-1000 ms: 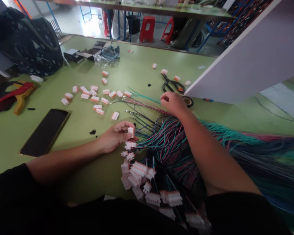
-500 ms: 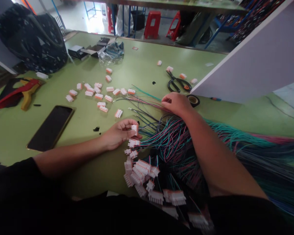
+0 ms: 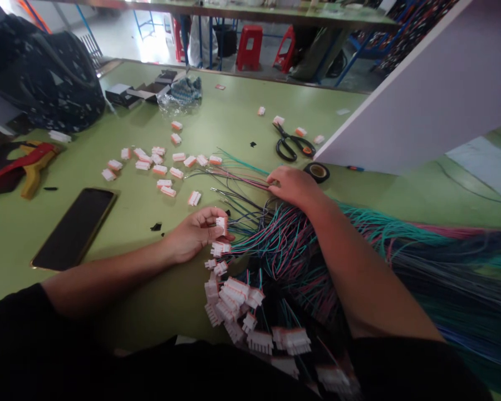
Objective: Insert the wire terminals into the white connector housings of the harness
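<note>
In my left hand (image 3: 194, 234) a small white connector housing (image 3: 221, 225) with an orange side is pinched between thumb and fingers. Thin wires run from its right side into the wire bundle (image 3: 290, 236) of teal, pink and dark strands. My right hand (image 3: 294, 186) is closed over several loose wires (image 3: 244, 177) above the bundle; its fingertips are partly hidden. Below my left hand hangs a cluster of wired white connectors (image 3: 234, 295). Loose white-and-orange connectors (image 3: 160, 170) lie scattered beyond the left hand.
Black-handled scissors (image 3: 294, 146) and a roll of black tape (image 3: 317, 172) lie past my right hand. A phone (image 3: 74, 228) and a red-and-yellow tool (image 3: 29, 164) are at left. A white panel (image 3: 421, 94) stands at right; a dark bag (image 3: 45, 75) sits at back left.
The whole view has shifted slightly, so things appear a little further left and lower. My right hand has drawn slightly nearer along the wires. The left hand still grips the connector.
</note>
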`<state>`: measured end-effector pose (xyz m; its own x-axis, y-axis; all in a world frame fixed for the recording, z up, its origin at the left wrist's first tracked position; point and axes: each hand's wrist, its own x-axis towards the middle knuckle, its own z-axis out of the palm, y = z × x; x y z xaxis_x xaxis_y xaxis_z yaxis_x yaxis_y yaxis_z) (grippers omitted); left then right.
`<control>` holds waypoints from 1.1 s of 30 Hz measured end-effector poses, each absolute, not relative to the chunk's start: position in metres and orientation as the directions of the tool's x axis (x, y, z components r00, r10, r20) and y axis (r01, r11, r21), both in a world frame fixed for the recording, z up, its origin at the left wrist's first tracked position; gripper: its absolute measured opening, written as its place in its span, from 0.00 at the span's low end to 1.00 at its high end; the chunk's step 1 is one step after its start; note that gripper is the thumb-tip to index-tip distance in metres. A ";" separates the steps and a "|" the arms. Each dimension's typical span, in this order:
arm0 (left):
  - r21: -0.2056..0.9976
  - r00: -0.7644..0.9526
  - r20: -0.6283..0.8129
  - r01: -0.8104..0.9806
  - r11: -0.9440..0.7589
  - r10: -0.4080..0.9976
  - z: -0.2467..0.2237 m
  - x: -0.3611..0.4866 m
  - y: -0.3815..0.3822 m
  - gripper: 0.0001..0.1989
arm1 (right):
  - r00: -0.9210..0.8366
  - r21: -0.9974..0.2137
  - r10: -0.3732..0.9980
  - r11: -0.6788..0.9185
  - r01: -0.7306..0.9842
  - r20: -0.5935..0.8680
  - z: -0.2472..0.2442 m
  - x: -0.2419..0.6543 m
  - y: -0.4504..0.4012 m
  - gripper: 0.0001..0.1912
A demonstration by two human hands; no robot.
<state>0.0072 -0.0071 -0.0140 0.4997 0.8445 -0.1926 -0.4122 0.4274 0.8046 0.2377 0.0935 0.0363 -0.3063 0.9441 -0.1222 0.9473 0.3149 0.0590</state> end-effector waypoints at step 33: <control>0.813 0.480 -0.206 -0.401 0.422 0.853 -0.013 0.008 -0.007 0.10 | 0.113 -0.130 0.985 -0.096 0.987 0.131 0.058 0.271 0.100 0.19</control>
